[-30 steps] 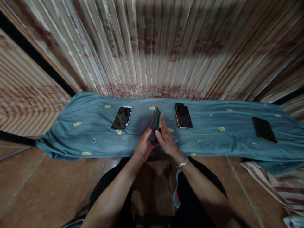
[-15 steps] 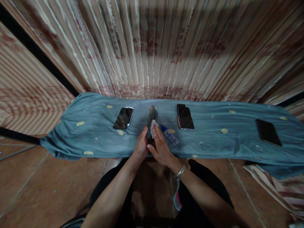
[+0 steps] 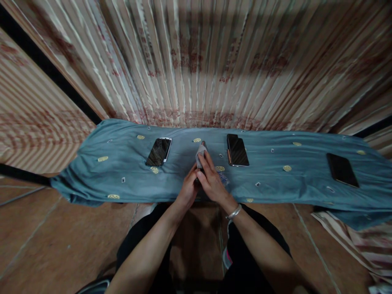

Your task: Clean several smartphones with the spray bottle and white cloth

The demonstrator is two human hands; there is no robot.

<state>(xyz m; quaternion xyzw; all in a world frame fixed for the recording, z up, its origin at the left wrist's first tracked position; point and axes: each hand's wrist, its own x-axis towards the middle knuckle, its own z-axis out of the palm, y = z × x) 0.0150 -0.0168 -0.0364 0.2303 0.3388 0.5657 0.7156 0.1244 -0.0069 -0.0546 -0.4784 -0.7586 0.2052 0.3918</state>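
Note:
Held up edge-on above the cloth-covered bench is a phone (image 3: 203, 143), mostly hidden by my fingers and a pale cloth. My left hand (image 3: 190, 183) is closed around its lower end. The pale wiping cloth (image 3: 200, 152) is wrapped over the upper part of the phone, pressed there by the fingers of my right hand (image 3: 211, 179), which wears a silver bracelet on the wrist. Just beyond my right hand, a clear bottle (image 3: 224, 178) lies on the bench, partly covered by that hand.
On the blue-green patterned sheet (image 3: 269, 183) lie overlapping phones at left (image 3: 159, 152), more overlapping phones (image 3: 239, 150) right of my hands, and a dark phone-like slab (image 3: 342, 170) far right. A striped curtain (image 3: 196, 73) hangs behind the bench. My knees are below its front edge.
The phone has turned from showing its back and cameras to nearly edge-on. My hands have shifted slightly right, and my right hand with the cloth has slid up, now covering the bottle's blue cap.

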